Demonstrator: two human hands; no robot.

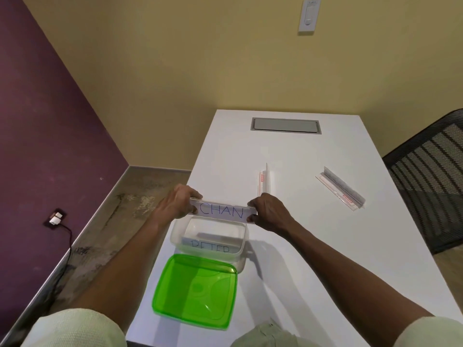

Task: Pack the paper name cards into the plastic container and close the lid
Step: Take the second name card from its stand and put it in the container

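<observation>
Pinching the CHAN card [222, 212] by its ends, left hand [178, 204] and right hand [268, 213] above container [175, 237]

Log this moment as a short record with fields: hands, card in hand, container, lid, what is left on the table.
left hand: pinches the left end of the CHAN card
right hand: pinches the card's right end
card position: held level above the far rim of the container
container: open, clear, PETER card already inside
lid: green, off, lying on the table in front of the container
left on table: two card holders, farther back
</observation>
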